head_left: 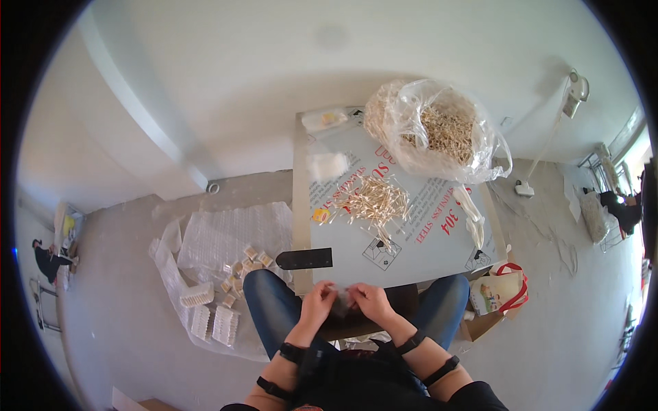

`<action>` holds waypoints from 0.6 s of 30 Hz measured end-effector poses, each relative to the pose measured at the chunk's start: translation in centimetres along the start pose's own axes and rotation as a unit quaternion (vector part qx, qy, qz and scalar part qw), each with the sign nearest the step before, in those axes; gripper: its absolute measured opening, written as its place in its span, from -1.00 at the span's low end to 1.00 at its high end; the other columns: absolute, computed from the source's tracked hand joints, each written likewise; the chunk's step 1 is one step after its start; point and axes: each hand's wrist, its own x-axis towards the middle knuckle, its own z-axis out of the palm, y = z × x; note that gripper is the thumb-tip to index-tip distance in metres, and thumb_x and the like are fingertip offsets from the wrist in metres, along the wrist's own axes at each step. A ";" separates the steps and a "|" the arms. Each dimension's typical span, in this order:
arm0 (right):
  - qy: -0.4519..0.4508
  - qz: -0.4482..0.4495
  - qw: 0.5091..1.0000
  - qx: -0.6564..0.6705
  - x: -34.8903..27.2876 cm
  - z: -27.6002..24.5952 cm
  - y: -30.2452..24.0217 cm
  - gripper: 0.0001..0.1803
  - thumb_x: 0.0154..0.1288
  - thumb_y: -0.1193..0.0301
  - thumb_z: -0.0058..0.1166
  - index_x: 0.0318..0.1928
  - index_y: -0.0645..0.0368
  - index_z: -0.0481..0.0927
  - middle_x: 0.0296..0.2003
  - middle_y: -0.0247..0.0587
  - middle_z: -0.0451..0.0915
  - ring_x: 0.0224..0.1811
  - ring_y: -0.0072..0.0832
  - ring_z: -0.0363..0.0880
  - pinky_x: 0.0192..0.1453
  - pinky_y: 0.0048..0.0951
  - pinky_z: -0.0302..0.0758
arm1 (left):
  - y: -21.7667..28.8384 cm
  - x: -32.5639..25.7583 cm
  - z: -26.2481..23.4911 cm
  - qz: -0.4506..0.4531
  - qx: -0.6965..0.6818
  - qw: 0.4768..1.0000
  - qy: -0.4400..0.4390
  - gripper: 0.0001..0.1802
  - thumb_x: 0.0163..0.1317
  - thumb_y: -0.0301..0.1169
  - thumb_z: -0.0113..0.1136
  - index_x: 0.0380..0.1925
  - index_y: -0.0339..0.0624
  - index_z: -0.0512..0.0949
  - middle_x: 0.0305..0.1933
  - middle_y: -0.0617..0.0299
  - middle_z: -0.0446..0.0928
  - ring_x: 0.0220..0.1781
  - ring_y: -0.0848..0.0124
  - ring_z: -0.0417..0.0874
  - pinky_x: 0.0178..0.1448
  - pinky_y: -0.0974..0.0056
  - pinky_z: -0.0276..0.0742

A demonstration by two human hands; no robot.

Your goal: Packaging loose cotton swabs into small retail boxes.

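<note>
Close to my body, just past the table's near edge, my left hand (318,306) and my right hand (371,303) are closed on a small clear plastic bag (340,303) stretched between them. The bag is crumpled and blurred, and I cannot see whether it holds anything. Beyond my hands, a loose pile of cotton swabs (373,203) lies spread over the table (356,270). A yellow label piece (320,216) sits at the pile's left. Behind it rests a stack of clear plastic bags (329,166).
A large open plastic bag of cotton swabs (442,133) fills the far right corner. A black strip (305,258) overhangs the left edge; white gloves or cloth (469,218) lie right. Packed swabs (225,325) sit on bubble wrap left. A tote bag (499,291) stands right.
</note>
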 end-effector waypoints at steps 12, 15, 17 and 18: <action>0.048 -0.219 0.889 -0.400 -2.1 1.1 -3.5 -0.50 0.22 0.51 0.12 0.22 0.23 0.54 -0.24 -0.01 0.70 -0.18 -0.06 0.72 -0.13 -0.14 0.66 | 1.6 -1.6 0.2 -0.059 -0.278 0.959 0.007 -0.74 0.47 -0.26 0.18 -0.25 -0.23 0.64 -0.34 0.23 0.66 -0.31 0.44 0.64 -0.16 0.35 0.55; 0.060 -0.296 0.863 -0.406 -2.8 1.1 -2.9 -0.47 0.21 0.50 0.12 0.24 0.23 0.54 -0.20 -0.04 0.70 -0.17 -0.07 0.72 -0.13 -0.18 0.66 | 1.9 -2.0 -0.4 -0.115 -0.354 0.928 -0.020 -0.76 0.48 -0.25 0.18 -0.23 -0.19 0.66 -0.32 0.27 0.65 -0.28 0.49 0.63 -0.14 0.40 0.54; 0.061 -0.311 0.860 -0.400 -2.9 1.1 -2.7 -0.47 0.24 0.49 0.09 0.25 0.24 0.53 -0.18 -0.06 0.69 -0.15 -0.10 0.72 -0.10 -0.21 0.67 | 1.5 -2.0 -0.5 -0.132 -0.339 0.931 -0.035 -0.78 0.47 -0.27 0.18 -0.21 -0.19 0.65 -0.32 0.27 0.65 -0.26 0.50 0.64 -0.12 0.40 0.55; 0.062 -0.326 0.856 -0.396 -2.9 0.9 -2.8 -0.47 0.26 0.49 0.05 0.27 0.25 0.53 -0.16 -0.07 0.69 -0.13 -0.14 0.71 -0.07 -0.24 0.67 | 1.6 -1.9 -0.4 -0.132 -0.339 0.931 -0.035 -0.78 0.47 -0.27 0.18 -0.21 -0.19 0.65 -0.32 0.27 0.65 -0.26 0.50 0.64 -0.12 0.40 0.55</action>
